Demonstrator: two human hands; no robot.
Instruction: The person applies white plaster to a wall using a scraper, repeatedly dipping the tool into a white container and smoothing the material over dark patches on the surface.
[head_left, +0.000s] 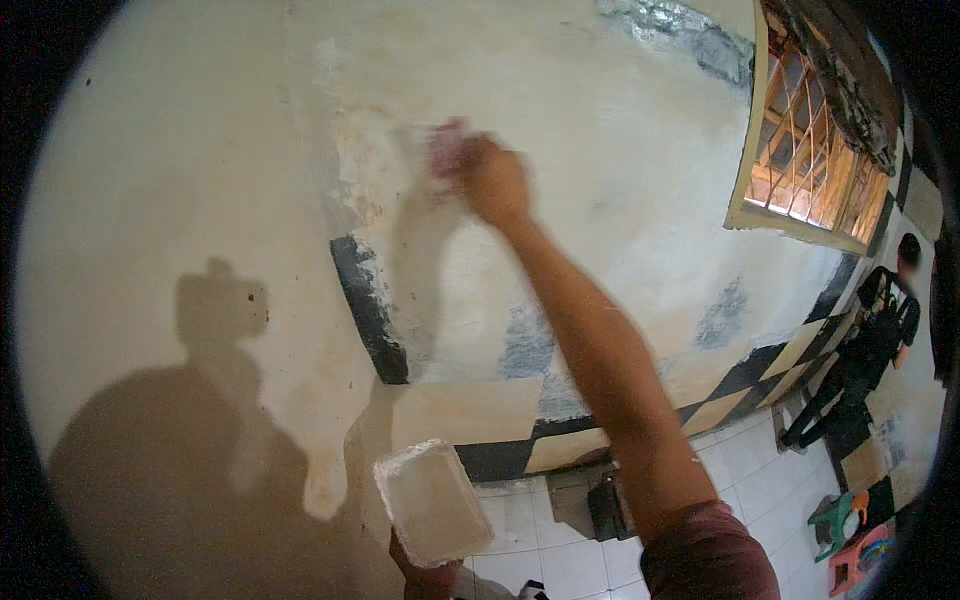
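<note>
A maroon sleeve and bare right forearm cross the foreground, reaching up to a pale wall patched with white and grey. At the far end, the right hand is curled closed around a reddish-pink item at the upper wall, left of the barred window; motion blurs it, and it may be a cloth or a small tool. Below, a shallow, whitish rectangular tray with a smeared rim sits tilted over the left hand, whose fingers are hidden beneath it; how far they are open cannot be told. A black-and-beige checkered band runs along the foot of the wall above white floor tiles. At right, a person in dark clothing stands near a green stool and a pinkish-red stool.
</note>
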